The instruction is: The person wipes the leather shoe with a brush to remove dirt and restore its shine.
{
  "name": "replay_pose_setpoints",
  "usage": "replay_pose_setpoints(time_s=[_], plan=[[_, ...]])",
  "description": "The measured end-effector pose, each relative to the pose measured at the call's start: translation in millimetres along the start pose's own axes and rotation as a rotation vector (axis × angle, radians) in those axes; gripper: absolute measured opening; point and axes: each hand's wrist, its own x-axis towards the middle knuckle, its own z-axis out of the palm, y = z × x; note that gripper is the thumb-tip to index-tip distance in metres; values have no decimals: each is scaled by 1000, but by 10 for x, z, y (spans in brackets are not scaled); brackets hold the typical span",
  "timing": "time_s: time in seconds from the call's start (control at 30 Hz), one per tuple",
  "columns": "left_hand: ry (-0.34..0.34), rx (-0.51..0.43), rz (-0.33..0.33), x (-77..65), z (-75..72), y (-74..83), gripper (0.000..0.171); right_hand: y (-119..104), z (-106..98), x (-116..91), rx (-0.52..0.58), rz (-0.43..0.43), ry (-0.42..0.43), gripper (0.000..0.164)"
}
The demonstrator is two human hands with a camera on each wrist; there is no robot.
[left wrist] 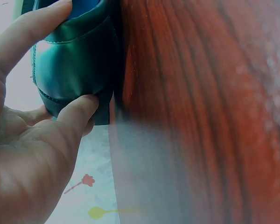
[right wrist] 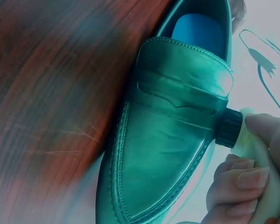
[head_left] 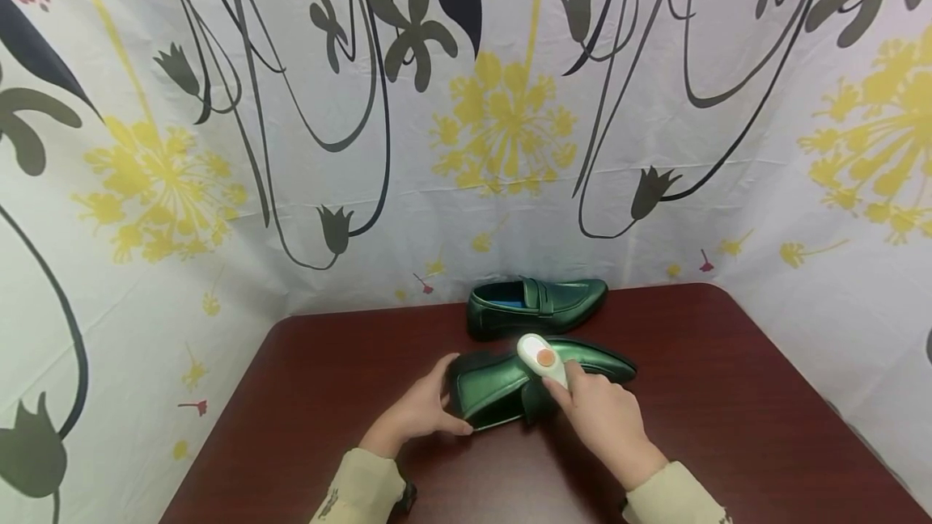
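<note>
A shiny green loafer [head_left: 491, 386] lies tipped on its side on the table, its opening towards me. My left hand [head_left: 417, 411] grips it at the heel; in the left wrist view the thumb lies at the collar and fingers press the heel [left wrist: 74, 70]. My right hand [head_left: 607, 423] holds a small white brush [head_left: 537, 352] with an orange round spot on its back. Seen from the right wrist, its dark bristles [right wrist: 228, 128] touch the loafer's side beside the strap. A blue insole [right wrist: 198, 32] shows inside the shoe.
Behind stands a second green loafer [head_left: 542, 306], upright near the far edge of the dark red wooden table [head_left: 335, 370]. A white cloth [head_left: 466, 225] with flower prints hangs around the table's back and sides.
</note>
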Motion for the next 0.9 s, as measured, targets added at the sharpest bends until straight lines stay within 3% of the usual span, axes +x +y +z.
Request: replay_pose_setpoints(time_s=[0.9], plan=[[2,5,4,10,8,8,115,360,-90,-56,45,84,-45,42]])
